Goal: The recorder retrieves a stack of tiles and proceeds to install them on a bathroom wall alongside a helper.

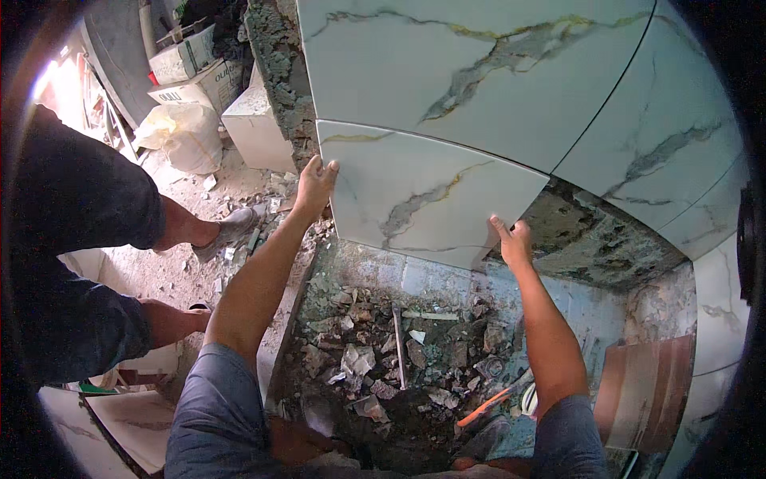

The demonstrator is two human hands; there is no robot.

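Observation:
Between my two hands is a white marble-patterned wall tile (375, 180) with grey and gold veins. Its upper edge meets the larger tile (375, 72) above it. My left hand (317, 188) grips the tile's left edge near the upper corner. On the lower right edge, my right hand (515, 242) holds on with the thumb over the face; its other fingers are partly hidden. Bare, rough wall (606, 239) with dark mortar patches shows to the right of the tile.
Below lies broken rubble (359, 363) with a hammer (399, 347) and an orange-handled tool (487, 407). Another person's legs (88, 184) stand at left. Farther back are a white sack (183, 137) and boxes (199, 86). Brown striped panels (646, 387) lean at right.

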